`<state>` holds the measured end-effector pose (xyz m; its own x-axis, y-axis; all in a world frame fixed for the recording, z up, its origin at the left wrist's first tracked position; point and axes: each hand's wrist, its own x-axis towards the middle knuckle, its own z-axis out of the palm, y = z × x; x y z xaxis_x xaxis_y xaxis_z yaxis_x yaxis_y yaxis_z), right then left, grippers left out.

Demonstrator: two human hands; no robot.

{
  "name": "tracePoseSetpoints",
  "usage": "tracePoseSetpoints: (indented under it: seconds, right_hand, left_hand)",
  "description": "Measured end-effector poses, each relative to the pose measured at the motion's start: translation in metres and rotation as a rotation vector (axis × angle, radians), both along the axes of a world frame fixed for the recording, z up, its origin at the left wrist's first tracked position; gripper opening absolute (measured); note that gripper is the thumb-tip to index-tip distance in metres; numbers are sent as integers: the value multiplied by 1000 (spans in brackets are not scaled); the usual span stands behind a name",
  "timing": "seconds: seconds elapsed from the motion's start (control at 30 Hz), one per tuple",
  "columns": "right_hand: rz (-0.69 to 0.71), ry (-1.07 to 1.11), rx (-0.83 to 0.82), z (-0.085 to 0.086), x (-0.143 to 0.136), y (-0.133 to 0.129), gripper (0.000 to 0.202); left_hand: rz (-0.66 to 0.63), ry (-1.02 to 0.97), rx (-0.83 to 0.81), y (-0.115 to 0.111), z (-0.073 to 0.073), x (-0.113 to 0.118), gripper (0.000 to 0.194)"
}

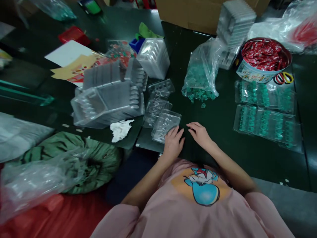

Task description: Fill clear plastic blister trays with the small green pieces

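Note:
My left hand [174,142] rests with spread fingers on the lower right edge of a clear plastic blister tray [166,123]. It does not visibly grip the tray. More clear trays [157,107] overlap in a row behind that one. Just to the right, my right hand [200,134] is over the dark table with its fingers stretched out and holds nothing. Beyond it lies an open clear bag [199,71] of small green translucent pieces, some spilling from its mouth. At the right are trays filled with rows of green pieces [265,120].
Stacked clear plastic trays [109,99] stand at left, beside a crumpled white tissue [121,130]. A round tin [260,74] of red wrapped pieces and scissors [283,78] sit at right. A cardboard box [195,15] borders the back. A green sack [99,158] lies near the left edge.

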<state>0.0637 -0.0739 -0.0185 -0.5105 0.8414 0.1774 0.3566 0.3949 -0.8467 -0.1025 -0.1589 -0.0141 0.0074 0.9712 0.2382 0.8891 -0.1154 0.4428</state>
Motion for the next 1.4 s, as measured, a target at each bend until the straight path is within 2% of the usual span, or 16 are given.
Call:
tracePoseSetpoints:
  seconds: [0.1, 0.23, 0.33, 0.47, 0.57, 0.63, 0.7, 0.77, 0.87, 0.93, 1.03, 1.13, 1.23, 1.33, 1.4]
  right_hand:
    - [-46, -101, 25, -4, -7, 11, 33]
    - [-136, -182, 18, -1, -2, 25, 30]
    - [-238, -222, -32, 1, -2, 35, 29]
    - [-300, -315, -70, 1, -9, 44, 35]
    - [-335, -285, -76, -1, -10, 47, 42]
    - [-368, -211, -74, -1, -3, 48, 44]
    - [-403, -137, -75, 2, 9, 51, 44]
    - [-434, -93, -76, 7, 27, 55, 42]
    - [-531, -113, -88, 16, 59, 62, 42]
    - [-585, -197, -105, 20, 80, 65, 42]
    - [-540, -373, -132, 20, 100, 64, 42]
    - [-479, -493, -95, 15, 105, 61, 44]
    - [-474, -561, -24, 14, 100, 60, 43]
    - [-486, -570, 40, 21, 93, 65, 36]
    - [-482, -497, 113, 29, 84, 70, 33]
  left_hand:
    - [-104, -80, -5, 6, -3, 18, 37]
    - [-191, -171, -1, 17, -2, 36, 43]
    - [-258, -216, 20, 22, -1, 41, 47]
    - [-311, -219, 199, 18, 0, 37, 45]
    - [-509, -218, 298, 9, -1, 34, 38]
    - [-653, -189, 268, 3, -3, 36, 32]
    - [-717, -129, 185, 0, -6, 40, 25]
    - [-703, -68, 112, 0, -8, 44, 22]
    - [-617, -29, 83, 5, -10, 46, 22]
    - [-570, -45, 96, 9, -11, 43, 23]
    - [-550, -99, 131, 16, -14, 33, 25]
    - [-504, -136, 122, 24, -17, 25, 27]
    - [-454, -130, 114, 32, -18, 22, 29]
    - [-464, -121, 118, 36, -18, 23, 29]
    - [-488, -126, 120, 36, -18, 24, 28]
